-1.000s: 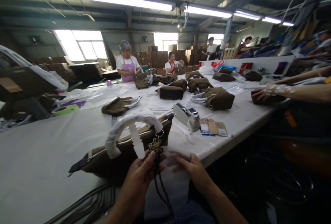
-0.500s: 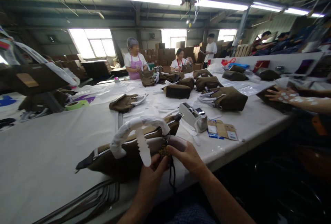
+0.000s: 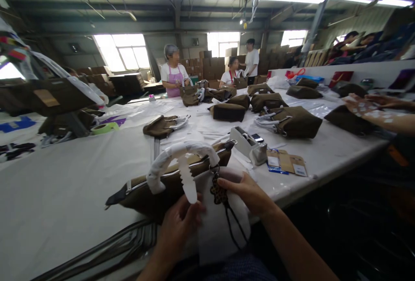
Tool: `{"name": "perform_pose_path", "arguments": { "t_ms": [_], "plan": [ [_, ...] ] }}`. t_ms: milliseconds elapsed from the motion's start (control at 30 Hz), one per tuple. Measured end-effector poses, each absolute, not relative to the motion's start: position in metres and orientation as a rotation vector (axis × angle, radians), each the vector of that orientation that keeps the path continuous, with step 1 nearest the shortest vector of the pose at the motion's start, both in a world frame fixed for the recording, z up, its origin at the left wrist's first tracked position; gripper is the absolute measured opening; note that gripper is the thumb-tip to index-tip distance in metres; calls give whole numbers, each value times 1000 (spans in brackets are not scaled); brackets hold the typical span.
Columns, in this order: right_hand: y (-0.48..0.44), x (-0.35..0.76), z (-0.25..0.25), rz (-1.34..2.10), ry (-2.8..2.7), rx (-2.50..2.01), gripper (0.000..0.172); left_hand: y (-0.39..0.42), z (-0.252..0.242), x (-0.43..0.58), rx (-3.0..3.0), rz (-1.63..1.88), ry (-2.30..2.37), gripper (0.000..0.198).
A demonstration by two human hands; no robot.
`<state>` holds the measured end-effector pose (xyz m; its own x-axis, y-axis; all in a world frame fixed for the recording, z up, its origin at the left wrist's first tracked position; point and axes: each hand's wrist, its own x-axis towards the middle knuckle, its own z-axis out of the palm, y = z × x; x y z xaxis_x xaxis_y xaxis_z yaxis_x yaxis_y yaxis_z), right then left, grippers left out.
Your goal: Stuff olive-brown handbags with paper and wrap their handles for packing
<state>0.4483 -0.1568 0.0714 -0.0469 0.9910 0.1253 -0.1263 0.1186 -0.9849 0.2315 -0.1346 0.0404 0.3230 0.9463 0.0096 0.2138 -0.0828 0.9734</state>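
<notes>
An olive-brown zip-top handbag stands on the table before me, its handle wrapped in white. A white notched strip hangs from the handle. A leopard-patterned charm with a black cord loop hangs from a metal ring. My right hand is closed on a white sheet in front of the bag, thumb against the charm's edge and fingers behind the sheet. Below the notched strip is my left hand, close to the bag's front; its fingertips are blurred.
A tape dispenser and tan cards lie beyond my right hand. Dark straps are at front left. Several brown bags cover the far table. At right, a co-worker's hands are by a dark bag.
My left hand has come off the charm and moved left and down. The charm now hangs in plain view with its cord, and the white sheet shows broadly below it.
</notes>
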Motion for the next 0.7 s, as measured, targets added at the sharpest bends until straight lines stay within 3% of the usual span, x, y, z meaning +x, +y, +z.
{"name": "perform_pose_path", "arguments": {
  "t_ms": [267, 467, 700],
  "plan": [
    [-157, 462, 70, 1299, -1280, -1034, 46, -146, 37, 221, 1779, 940, 1318, 48],
    [-151, 459, 67, 1302, -1285, -1009, 48, -150, 31, 233, 1357, 729, 877, 70],
    [-152, 449, 66, 843, -1389, -1273, 36, -137, 39, 280, 1280, 881, 921, 49]
  ]
}}
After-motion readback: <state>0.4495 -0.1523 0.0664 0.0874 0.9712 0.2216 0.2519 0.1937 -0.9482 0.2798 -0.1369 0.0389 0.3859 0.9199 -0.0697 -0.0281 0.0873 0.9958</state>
